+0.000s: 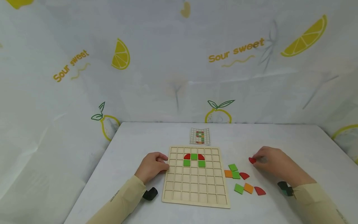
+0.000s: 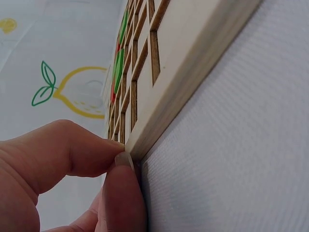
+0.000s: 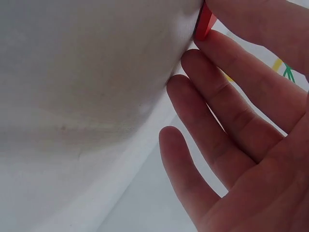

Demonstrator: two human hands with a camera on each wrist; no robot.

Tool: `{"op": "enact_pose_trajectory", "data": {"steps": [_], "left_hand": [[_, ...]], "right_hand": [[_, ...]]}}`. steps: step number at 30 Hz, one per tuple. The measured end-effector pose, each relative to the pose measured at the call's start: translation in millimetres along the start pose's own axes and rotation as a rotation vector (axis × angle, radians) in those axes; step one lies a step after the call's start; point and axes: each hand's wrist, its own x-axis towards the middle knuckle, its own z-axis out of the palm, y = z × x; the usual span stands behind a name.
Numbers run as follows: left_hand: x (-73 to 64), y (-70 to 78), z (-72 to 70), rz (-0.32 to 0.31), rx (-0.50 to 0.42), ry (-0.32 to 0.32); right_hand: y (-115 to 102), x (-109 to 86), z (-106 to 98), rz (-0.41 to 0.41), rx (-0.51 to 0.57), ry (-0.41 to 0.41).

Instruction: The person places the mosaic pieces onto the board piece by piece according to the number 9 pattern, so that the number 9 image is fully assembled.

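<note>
My left hand (image 1: 152,166) is at the left edge of a wooden grid board (image 1: 186,188); in the left wrist view its thumb and finger pinch the board's rim (image 2: 169,92). Two red quarter-circle tiles (image 1: 187,156) and several green square tiles (image 1: 194,156) form an arch in the upper part of the grid. Right of the board, my right hand (image 1: 272,161) pinches another red quarter-circle tile (image 1: 252,160) between thumb and index finger, low over the white table. The right wrist view shows this red tile (image 3: 204,23) partly hidden by the fingers, with the other fingers spread.
Loose tiles lie right of the board: several green squares (image 1: 239,189), orange squares (image 1: 248,188) and red quarter-circles (image 1: 259,191). A small pattern card (image 1: 208,137) lies behind the board. White cloth with lemon prints (image 1: 218,115) hangs at the back.
</note>
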Motion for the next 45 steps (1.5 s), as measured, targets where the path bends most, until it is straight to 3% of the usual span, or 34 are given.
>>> {"op": "enact_pose_trajectory", "data": {"steps": [8, 17, 33, 45], "left_hand": [[2.5, -2.5, -1.8, -0.008, -0.005, -0.005], [0.1, -6.5, -1.8, -0.016, -0.009, -0.024], [2.9, -5.2, -1.3, -0.009, -0.006, -0.013], [7.3, -3.9, -0.6, -0.01, 0.005, -0.013]], "right_hand": [[-2, 4.7, 2, -0.018, -0.024, -0.005], [-31, 7.4, 14, -0.005, -0.018, -0.036], [-130, 37.0, 27, -0.213, -0.062, -0.033], [-177, 36.5, 42, -0.385, -0.067, 0.001]]}}
